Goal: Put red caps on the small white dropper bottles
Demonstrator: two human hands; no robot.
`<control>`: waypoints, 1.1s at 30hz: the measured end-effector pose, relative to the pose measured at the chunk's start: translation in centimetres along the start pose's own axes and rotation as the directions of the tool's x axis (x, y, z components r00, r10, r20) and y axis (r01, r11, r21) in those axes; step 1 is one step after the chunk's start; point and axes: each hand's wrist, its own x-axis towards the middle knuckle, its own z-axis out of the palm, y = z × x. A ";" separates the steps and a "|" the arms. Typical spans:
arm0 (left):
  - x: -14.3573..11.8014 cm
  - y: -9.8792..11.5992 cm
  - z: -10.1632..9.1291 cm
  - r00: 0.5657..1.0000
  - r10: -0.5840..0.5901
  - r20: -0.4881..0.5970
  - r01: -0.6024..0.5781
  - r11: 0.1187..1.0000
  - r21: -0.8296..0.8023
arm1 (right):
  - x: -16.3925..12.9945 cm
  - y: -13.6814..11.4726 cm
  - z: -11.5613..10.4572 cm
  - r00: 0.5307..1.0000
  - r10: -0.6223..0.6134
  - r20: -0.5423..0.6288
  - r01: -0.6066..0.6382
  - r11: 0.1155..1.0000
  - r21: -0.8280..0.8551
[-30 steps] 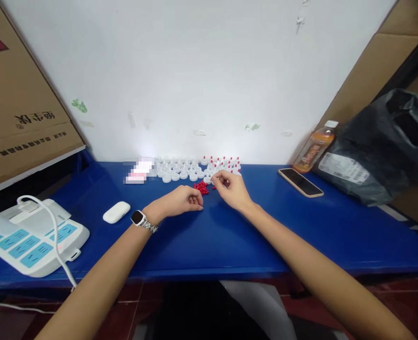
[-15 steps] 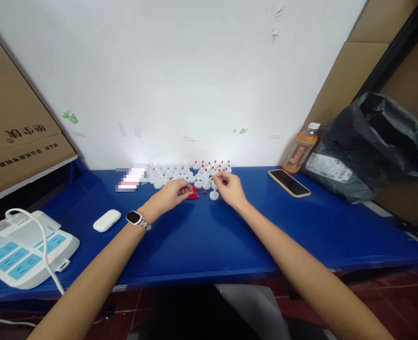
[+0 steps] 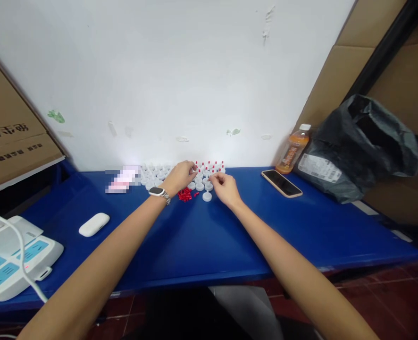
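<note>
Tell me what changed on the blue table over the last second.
The left hand left the red pieces and reached back to the white caps by the wall. A single white cap now stands apart, near the right hand, which stayed by the caps. Phone, bottle and earbud case stayed put.

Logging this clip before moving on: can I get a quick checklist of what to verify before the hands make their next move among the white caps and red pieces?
1. Left hand over the white caps: ok.
2. Right hand beside the caps: ok.
3. Red pieces in reach on the blue table: ok.
4. Lone cap apart from the cluster: ok.
5. Either grip holding a piece: cannot tell.
6. Phone apart from the hands: ok.
</note>
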 end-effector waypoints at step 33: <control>-9.0 2.8 -0.4 0.987 0.079 -0.142 -0.108 0.973 -0.204 | -3.4 -4.5 4.8 0.902 0.021 0.431 -0.234 0.863 0.448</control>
